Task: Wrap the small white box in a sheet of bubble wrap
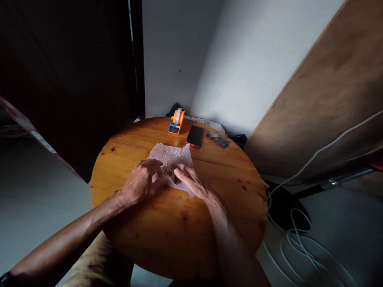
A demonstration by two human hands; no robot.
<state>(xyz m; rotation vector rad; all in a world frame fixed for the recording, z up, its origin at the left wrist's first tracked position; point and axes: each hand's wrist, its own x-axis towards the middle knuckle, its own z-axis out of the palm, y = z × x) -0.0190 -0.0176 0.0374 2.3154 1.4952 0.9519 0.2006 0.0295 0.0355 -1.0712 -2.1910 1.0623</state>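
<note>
A sheet of bubble wrap lies on the round wooden table. On it rests a small light item with red print, largely covered by my hands, so its kind cannot be made out. At the wrap's left edge my left hand is bent, fingers curled around some of the clear sheet beside the printed item. My right hand reaches in from the other side with its fingers stretched out, lying against the item's right side and the wrap.
An orange tape dispenser stands at the table's far edge. Right of it lie a red-edged phone and a blurred dark object. A white wall rises behind. Coiled white cable lies on the floor at right.
</note>
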